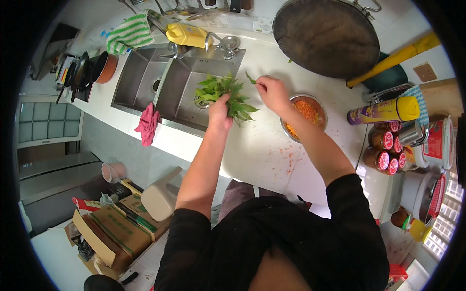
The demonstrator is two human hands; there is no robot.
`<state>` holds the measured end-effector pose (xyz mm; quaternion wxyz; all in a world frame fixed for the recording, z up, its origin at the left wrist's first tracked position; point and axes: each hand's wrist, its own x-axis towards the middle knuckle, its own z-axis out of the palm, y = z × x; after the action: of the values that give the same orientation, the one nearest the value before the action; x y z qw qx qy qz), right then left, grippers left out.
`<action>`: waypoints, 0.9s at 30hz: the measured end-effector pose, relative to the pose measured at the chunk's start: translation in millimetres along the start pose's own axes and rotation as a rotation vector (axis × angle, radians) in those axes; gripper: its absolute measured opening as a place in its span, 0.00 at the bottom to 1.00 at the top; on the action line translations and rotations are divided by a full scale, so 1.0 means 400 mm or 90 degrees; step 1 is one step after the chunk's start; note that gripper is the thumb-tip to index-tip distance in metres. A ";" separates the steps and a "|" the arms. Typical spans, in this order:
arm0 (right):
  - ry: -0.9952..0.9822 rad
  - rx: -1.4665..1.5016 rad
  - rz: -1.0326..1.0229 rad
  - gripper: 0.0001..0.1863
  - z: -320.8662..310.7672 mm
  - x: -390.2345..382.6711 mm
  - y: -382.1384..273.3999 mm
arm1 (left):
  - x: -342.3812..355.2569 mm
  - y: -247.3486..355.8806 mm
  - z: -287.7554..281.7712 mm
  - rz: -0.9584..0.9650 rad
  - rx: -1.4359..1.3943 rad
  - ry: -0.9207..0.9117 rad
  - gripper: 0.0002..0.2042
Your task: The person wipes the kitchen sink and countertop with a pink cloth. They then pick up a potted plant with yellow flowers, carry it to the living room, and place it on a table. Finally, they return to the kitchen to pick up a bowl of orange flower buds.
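My left hand (220, 115) is closed round the stems of a bunch of leafy greens (224, 93), held over the right edge of the double steel sink (182, 80). Pinched in the fingertips of my right hand (272, 93) is a single green leaf (251, 78), a short way right of the bunch. Below my right wrist a steel bowl (286, 127) of finely chopped orange food stands on the white counter (252, 155). My right forearm covers part of its rim. Orange bits lie scattered on the counter in front of the bowl.
A large dark wok lid (326, 39) leans at the back right. A yellow spray can (383, 110) and several red-lidded jars (386, 150) stand at the right. A pink cloth (147, 125) hangs over the sink's front edge. Behind the sink lies a yellow bottle (187, 35).
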<state>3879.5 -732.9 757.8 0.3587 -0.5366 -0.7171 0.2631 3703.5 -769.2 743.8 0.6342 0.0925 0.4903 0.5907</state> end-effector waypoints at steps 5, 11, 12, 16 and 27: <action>0.015 -0.120 -0.122 0.01 -0.035 -0.064 -0.115 | -0.046 -0.023 0.084 0.038 -0.033 -0.045 0.10; 0.003 -0.213 -0.188 0.04 -0.075 -0.083 -0.120 | -0.110 -0.027 0.139 0.046 -0.005 -0.072 0.14; 0.002 -0.220 -0.209 0.04 -0.080 -0.087 -0.119 | -0.118 -0.029 0.147 0.046 0.000 -0.082 0.13; 0.016 -0.174 -0.206 0.07 -0.092 -0.108 -0.120 | -0.101 -0.042 0.139 0.035 -0.034 -0.082 0.11; 0.063 -0.001 0.011 0.08 -0.219 -0.119 0.027 | -0.090 0.031 0.123 0.053 -0.089 -0.112 0.10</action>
<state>3963.5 -776.1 791.3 0.3908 -0.5556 -0.6940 0.2386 3737.6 -773.1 795.6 0.6543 0.1200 0.3862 0.6390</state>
